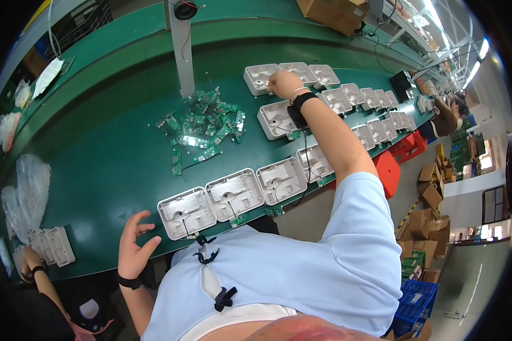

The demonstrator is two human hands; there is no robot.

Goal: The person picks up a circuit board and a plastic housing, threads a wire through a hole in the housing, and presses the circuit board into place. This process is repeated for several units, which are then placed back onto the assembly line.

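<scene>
My left hand [133,241] hovers over the table's near edge with fingers and thumb apart, holding nothing. Beside it is the leftmost white plastic housing [186,213] of the near row, its open side up. My right arm stretches to the back row, where my right hand [287,84] is closed in a pinch at the right side of a white housing [260,77]. Whatever lies between those fingertips is too small to make out. Just in front of that hand stands another open housing [275,120], with a small green circuit board [293,136] at its edge.
Loose green circuit boards [202,122] lie heaped mid-table, left of a metal post [182,57]. Rows of white housings [351,94] run off right. Clear plastic bags [25,193] sit at left, near another person's hand [29,260] and stacked housings [57,245]. Red stools [387,173] stand beyond the edge.
</scene>
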